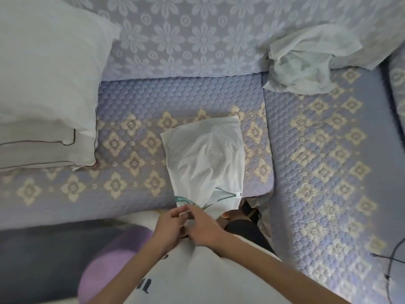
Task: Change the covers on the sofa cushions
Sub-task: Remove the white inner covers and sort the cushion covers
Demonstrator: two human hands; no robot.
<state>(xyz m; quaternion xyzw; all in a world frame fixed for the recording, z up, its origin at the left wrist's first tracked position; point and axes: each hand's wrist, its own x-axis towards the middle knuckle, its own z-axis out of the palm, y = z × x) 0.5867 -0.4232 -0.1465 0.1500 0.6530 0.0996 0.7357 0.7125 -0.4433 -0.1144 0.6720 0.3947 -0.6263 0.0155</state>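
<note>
A white mesh bag (203, 159) with folded white fabric inside lies on the quilted blue sofa seat (135, 106), its green-trimmed mouth toward me. My left hand (169, 222) pinches the near edge of the bag at the green label. My right hand (203, 227) grips the same edge beside it, fingers curled over the fabric. A white cushion (43, 69) with dark piping leans at the left on a second one (32, 150). A crumpled white mesh cover (302, 62) lies at the back right.
The sofa backrest (186, 34) has a pale floral lace cover. A second seat section (328, 161) runs down the right side. A black cable (392, 260) lies at the lower right. A purple rounded object (105, 264) sits near my left forearm.
</note>
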